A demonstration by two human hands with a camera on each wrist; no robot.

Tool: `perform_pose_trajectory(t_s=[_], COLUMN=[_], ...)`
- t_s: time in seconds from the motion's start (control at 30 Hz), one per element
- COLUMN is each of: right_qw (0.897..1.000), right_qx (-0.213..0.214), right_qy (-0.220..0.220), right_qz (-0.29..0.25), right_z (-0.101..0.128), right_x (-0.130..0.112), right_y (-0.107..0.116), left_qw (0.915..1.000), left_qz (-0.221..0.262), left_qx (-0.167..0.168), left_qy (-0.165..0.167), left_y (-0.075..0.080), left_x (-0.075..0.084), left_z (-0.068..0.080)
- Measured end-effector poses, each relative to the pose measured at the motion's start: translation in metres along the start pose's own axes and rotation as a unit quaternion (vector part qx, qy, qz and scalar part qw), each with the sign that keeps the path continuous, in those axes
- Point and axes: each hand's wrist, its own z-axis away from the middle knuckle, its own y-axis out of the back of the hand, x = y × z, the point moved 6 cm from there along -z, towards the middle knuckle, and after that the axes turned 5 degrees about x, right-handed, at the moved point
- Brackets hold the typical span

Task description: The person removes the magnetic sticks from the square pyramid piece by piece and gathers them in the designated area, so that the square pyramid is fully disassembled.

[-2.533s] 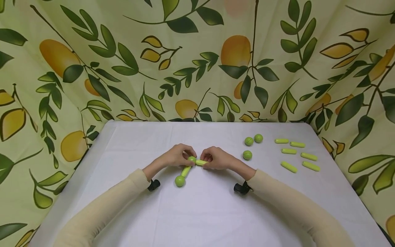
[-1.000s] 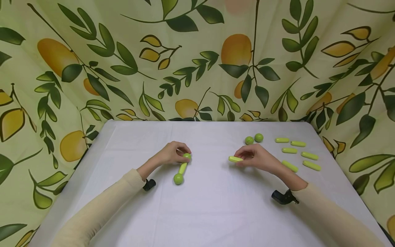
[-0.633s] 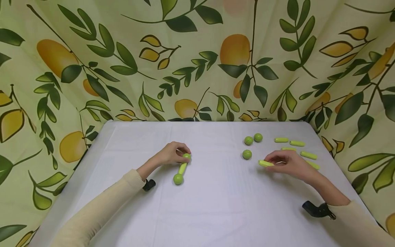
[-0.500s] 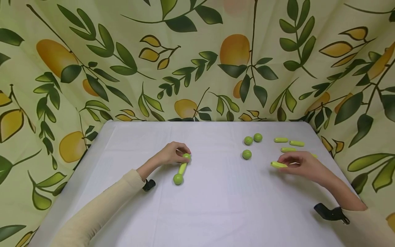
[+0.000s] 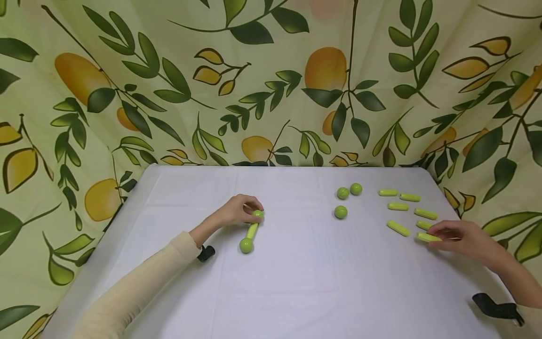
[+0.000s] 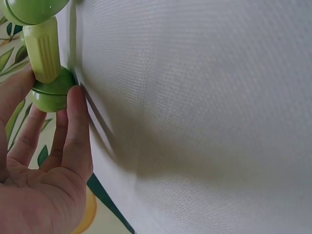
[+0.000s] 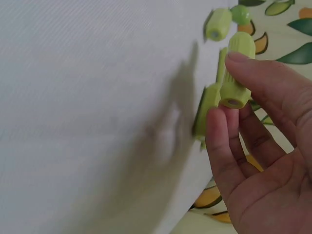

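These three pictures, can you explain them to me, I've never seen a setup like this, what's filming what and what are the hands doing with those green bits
No machine works here: a person works with bare hands and wears three cameras. The wide picture comes from a camera on the head, looking down at a table covered in white cloth. The two close pictures come from cameras strapped to the wrists.

The left hand holds one ball end of a small dumbbell shape: two green balls joined by a yellow-green rod. The left wrist view shows the fingers around that ball.

The right hand pinches a single rod between thumb and fingers, low beside the loose rods lying on the far right of the table. Whether it touches the cloth is unclear. Three loose balls lie just left of them.

Leaf-and-fruit patterned fabric hangs behind and at the sides.
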Motion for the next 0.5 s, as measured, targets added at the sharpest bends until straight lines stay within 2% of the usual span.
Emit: perform_pose_trajectory(t_s=[0.17,0.5], right_qw=[1.0,0.999], right_qx=[0.002,-0.002], right_qy=[-0.026,-0.037], right_qz=[0.007,0.003], right_z=[0.003,0.004], right_x=[0.01,0.016], right_y=[-0.001,-0.004], left_qw=[1.0,0.9999], left_qz=[-0.003,-0.007], left_qx=[0.004,0.005], left_qy=[-0.004,-0.009], left_y=[0.0,0.0], left_x=[0.0,0.0], left_z=[0.0,0.001])
